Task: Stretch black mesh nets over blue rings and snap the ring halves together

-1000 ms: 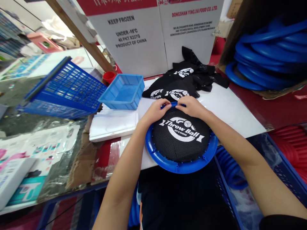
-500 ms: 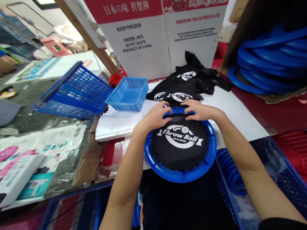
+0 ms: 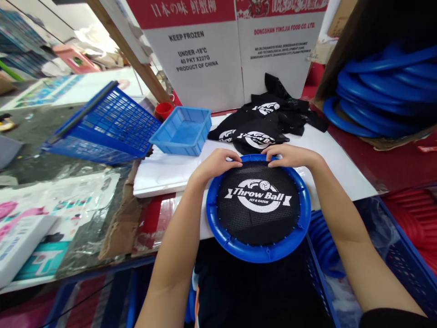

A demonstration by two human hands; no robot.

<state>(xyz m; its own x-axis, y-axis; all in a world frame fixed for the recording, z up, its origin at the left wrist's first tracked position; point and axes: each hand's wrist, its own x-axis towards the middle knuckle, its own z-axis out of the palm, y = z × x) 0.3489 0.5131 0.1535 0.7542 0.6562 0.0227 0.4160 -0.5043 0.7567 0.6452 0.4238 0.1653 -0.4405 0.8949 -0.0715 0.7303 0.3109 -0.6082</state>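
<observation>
A ring [image 3: 259,254] of blue plastic lies face up in front of the person, its far side over the bench [image 3: 336,161] and its near side reaching past the bench edge, above dark clothing. Black mesh [image 3: 256,223] fills it, its "Throw Ball" print the right way up for the person, and small pegs show along the inner edge.

Both hands are at the far side of the ring, a short stretch of blue rim bare between them. The left hand [image 3: 220,162] has its fingers and thumb close together where rim and mesh meet. The right hand [image 3: 290,156] curls over the rim with a small gap between finger and thumb, the thumb at the mesh edge. Whether either pinches the mesh or only presses on it, I cannot tell.

The step in hand looks like seating the mesh edge on the pegs at that far side. The next move seems to call for even pressure from both thumbs, with the mesh kept taut and the print straight; the peg holes there are too small to check.

Beyond the hands lies a heap of spare mesh [image 3: 262,120]. To its left stands a blue tray [image 3: 179,148]; more blue rings [image 3: 385,91] are stacked at the right.
</observation>
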